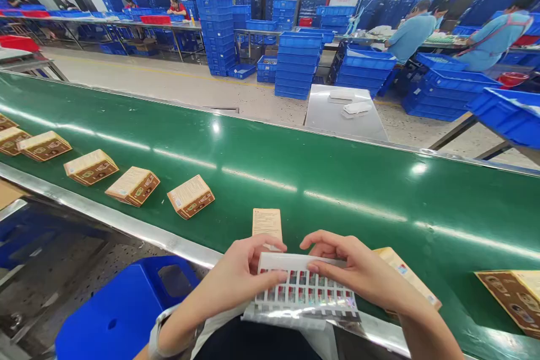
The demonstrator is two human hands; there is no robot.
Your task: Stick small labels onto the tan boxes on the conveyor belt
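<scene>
Both hands hold a white compartment tray point(306, 287) just over the near edge of the belt. Rows of small red and clear pieces show in its slots, and clear plastic film point(291, 310) hangs along its lower side. My left hand point(248, 267) grips the left end, thumb on the front and fingers behind. My right hand point(343, 259) pinches the upper edge toward the right, thumb in front, its index finger lifted in an arch. Right behind the tray lies a cream printed carton point(266, 222), partly covered by my left fingers. Another carton point(407, 275) is partly hidden by my right forearm.
The green conveyor belt point(253, 152) runs across in front of me. Several brown-and-cream cartons point(192, 197) lie along it to the left, one more carton point(512, 298) at far right. A blue stool point(113, 309) stands below left. Blue crates point(297, 64) and seated people fill the background.
</scene>
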